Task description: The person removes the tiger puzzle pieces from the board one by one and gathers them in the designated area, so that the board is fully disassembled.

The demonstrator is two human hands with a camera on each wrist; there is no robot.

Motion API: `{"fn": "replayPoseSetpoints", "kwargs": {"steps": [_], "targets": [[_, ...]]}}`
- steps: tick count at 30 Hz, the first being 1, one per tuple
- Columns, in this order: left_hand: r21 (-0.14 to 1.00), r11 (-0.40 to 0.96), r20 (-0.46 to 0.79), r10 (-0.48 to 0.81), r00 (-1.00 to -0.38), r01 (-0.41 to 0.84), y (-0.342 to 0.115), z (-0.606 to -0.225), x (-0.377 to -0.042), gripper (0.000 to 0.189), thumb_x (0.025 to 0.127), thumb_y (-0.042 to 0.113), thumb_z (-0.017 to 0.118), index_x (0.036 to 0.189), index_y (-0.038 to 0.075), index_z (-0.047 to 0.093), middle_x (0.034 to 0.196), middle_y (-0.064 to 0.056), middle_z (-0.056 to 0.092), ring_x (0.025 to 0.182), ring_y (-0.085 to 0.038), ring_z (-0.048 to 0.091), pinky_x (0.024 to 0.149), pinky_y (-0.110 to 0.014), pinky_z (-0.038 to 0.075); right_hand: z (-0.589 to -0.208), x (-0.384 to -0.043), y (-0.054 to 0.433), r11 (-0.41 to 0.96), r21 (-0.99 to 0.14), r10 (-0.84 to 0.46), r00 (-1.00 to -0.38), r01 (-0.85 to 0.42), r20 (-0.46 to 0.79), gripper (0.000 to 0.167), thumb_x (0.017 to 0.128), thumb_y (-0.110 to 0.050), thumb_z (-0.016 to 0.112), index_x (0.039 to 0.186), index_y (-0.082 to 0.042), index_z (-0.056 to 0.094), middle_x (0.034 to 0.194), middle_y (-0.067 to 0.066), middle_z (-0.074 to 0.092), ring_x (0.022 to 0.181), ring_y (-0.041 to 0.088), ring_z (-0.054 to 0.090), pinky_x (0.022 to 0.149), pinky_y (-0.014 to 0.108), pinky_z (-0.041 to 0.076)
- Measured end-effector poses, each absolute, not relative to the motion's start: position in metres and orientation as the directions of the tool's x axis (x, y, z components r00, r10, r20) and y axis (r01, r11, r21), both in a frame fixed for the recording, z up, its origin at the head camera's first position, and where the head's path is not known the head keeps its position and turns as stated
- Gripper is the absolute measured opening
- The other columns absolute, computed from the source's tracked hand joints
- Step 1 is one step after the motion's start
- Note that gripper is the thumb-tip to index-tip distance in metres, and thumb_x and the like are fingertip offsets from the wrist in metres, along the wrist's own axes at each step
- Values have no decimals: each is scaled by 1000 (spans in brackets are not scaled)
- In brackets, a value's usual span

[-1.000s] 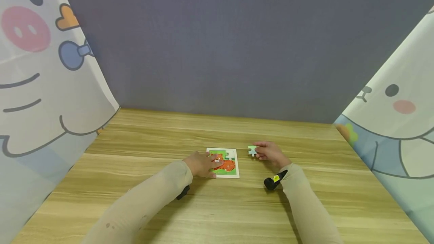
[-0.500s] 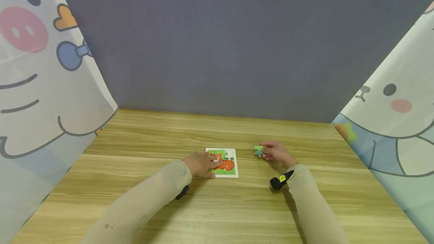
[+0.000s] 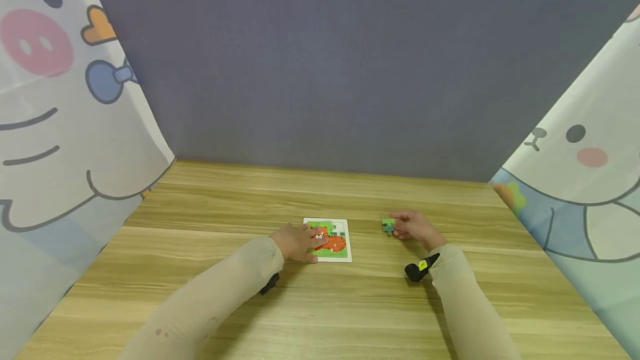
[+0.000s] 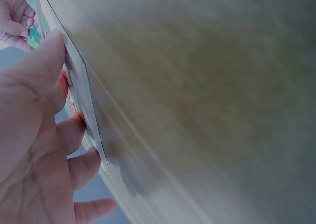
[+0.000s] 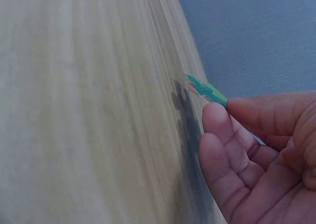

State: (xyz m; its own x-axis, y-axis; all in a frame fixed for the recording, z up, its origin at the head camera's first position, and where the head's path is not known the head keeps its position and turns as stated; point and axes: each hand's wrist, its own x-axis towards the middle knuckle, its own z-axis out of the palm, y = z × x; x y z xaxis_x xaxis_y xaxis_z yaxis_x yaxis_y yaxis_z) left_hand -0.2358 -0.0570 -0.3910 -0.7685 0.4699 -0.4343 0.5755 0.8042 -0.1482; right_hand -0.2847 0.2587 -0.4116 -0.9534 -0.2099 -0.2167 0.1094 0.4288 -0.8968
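A square jigsaw puzzle with a white frame lies on the table, showing an orange tiger on green. A white gap shows at its upper right. My left hand rests flat over the puzzle's left side, fingers spread and partly covering the tiger; in the left wrist view its fingertips touch the frame's edge. To the right of the puzzle, my right hand pinches a green puzzle piece between thumb and fingers. The right wrist view shows this piece nearly edge-on, above its shadow on the table.
The wooden table reaches back to a dark grey wall panel. White cloths printed with cartoon animals hang at left and right. A black wrist camera sits beneath the right wrist.
My right hand has moved to the right with the puzzle piece, farther from the puzzle, and the piece's face looks darker green now. The left hand has stayed on the puzzle.
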Motion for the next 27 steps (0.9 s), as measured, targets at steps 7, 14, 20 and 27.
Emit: {"fn": "replayPoseSetpoints", "kwargs": {"steps": [7, 14, 20, 27], "targets": [[-137, 807, -439, 470, -766, 574, -57, -390, -235, 62, 94, 57, 43, 151, 42, 24, 157, 11, 21, 142, -15, 24, 107, -41, 35, -411, -284, 261, 424, -897, -212, -950, 123, -230, 44, 95, 3, 50, 136, 17, 40, 82, 1, 63, 69, 7, 61, 65, 23, 53], [-130, 808, -436, 475, -765, 575, -56, -390, -238, 62, 94, 57, 44, 151, 41, 25, 157, 10, 21, 142, -16, 24, 108, -42, 34, -410, -285, 262, 423, -898, -217, -949, 118, -227, 45, 95, 4, 50, 136, 19, 38, 78, 0, 62, 66, 6, 60, 63, 22, 53], [-132, 806, -438, 475, -764, 577, -56, -391, -239, 62, 94, 57, 43, 151, 41, 25, 157, 10, 20, 142, -17, 24, 108, -42, 34, -409, -284, 263, 424, -897, -216, -947, 126, -236, 46, 96, 3, 49, 137, 18, 37, 79, 0, 63, 66, 6, 60, 63, 22, 53], [-132, 808, -436, 473, -765, 575, -56, -390, -236, 62, 94, 57, 44, 151, 41, 26, 157, 10, 21, 142, -16, 24, 109, -43, 33, -410, -282, 263, 432, -892, -211, -947, 131, -241, 46, 95, 3, 49, 137, 18, 37, 78, 1, 62, 66, 7, 60, 62, 23, 53]]}}
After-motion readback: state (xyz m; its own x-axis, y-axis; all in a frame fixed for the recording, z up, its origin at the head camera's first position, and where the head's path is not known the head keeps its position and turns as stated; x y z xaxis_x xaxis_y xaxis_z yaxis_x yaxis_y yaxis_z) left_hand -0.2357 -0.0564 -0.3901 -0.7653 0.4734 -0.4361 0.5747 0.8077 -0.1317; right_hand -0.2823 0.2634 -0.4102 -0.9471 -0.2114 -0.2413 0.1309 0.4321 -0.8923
